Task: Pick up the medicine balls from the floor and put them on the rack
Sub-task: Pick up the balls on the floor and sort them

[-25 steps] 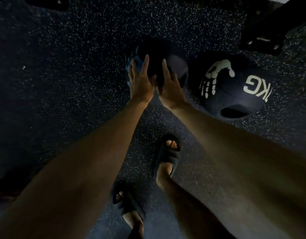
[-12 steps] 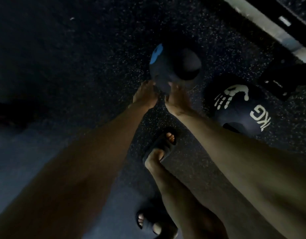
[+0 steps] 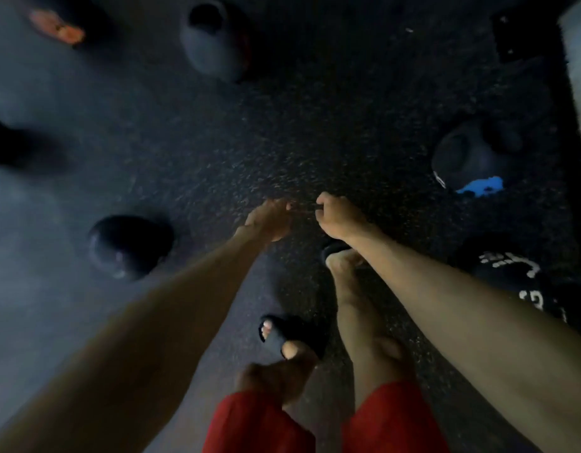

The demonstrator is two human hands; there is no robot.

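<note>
Medicine balls, dark rubber and round, lie scattered across the speckled black floor (image 3: 315, 125): one with a blue patch (image 3: 469, 158) at right, one with white print (image 3: 511, 276) nearer, a glossy one (image 3: 129, 246) at left, another (image 3: 214, 44) far ahead. Left hand (image 3: 269, 219) and right hand (image 3: 336, 217) hang loosely curled, each grip apparently empty. Risk, I'd say: dim light, sandalled feet (image 3: 292, 335), heavy balls underfoot, so a stumble or stubbed toe.

Floor (image 3: 282, 132): four balls, well apart. One ball (image 3: 129, 246) left of the hands. One (image 3: 214, 47) far ahead, left of centre. One (image 3: 472, 158) right, ahead of the hands. One (image 3: 511, 273) right, beside the right forearm.
</note>
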